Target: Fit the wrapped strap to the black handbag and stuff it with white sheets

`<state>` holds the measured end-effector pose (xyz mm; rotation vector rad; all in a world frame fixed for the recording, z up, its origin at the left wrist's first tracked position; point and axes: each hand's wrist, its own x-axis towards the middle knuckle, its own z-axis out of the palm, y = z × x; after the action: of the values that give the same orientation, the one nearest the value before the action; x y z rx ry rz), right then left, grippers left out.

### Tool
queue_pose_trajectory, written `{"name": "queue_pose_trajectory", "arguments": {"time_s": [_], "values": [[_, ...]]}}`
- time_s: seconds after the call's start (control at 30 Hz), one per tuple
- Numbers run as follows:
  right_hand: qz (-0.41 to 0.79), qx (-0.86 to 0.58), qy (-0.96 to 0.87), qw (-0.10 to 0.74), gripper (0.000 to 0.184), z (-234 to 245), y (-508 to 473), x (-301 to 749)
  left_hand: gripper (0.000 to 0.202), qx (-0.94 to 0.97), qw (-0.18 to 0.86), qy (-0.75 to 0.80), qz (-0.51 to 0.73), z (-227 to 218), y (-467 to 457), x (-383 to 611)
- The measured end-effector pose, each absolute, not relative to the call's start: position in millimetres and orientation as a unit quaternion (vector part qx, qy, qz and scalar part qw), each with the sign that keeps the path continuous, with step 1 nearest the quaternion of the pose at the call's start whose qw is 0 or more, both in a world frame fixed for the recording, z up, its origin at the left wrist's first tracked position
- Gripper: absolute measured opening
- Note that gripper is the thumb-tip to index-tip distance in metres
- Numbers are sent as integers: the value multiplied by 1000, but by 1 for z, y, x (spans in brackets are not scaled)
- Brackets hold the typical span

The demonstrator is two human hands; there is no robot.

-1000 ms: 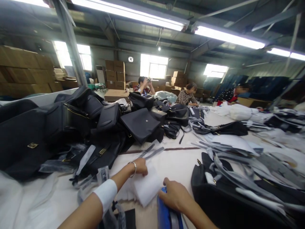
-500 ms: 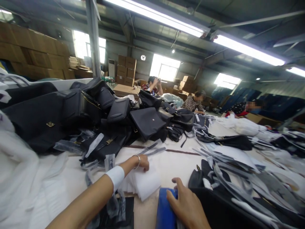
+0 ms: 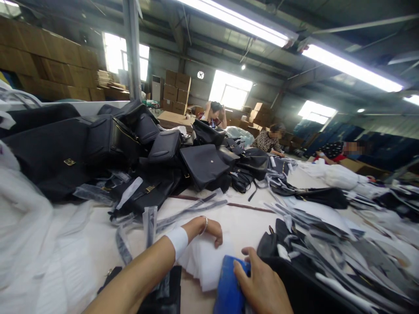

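Observation:
My left hand (image 3: 213, 232), with a bracelet and a white band at the wrist, is curled down over a fanned stack of thin white sheets (image 3: 207, 268). Its fingers are bent and closed at the upper edge of the stack, with the fingertips partly hidden. Just to the right, my right hand (image 3: 262, 279) grips a blue block-shaped object (image 3: 227, 283), thumb on its near face and index finger bent by its upper corner. The object's lower end is cut off by the frame, so its kind is unclear. It meets the sheets' right edge.
Black handbags (image 3: 204, 163) are heaped across the table's far left. Plastic-wrapped straps (image 3: 324, 244) and a black bag (image 3: 304, 283) lie on the right. White padding (image 3: 22, 231) covers the left side. Several people sit beyond the table, before stacked cartons (image 3: 49, 61).
My left hand has moved right and slightly down, and the white sheets have shifted the same way. My right hand and the blue object have moved only a little.

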<state>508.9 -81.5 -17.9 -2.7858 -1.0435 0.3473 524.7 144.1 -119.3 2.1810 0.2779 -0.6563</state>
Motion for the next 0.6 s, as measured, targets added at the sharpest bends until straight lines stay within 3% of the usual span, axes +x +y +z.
{"name": "queue_pose_trajectory", "arguments": {"time_s": [0.2,0.6], "values": [[133,-931,-338,43,33,-29,-81,522,14,848,447,59,-277,-135,135,524],[153,-936,-315,-18,33,-49,-84,535,22,874,399,80,-264,-126,134,522]]}}
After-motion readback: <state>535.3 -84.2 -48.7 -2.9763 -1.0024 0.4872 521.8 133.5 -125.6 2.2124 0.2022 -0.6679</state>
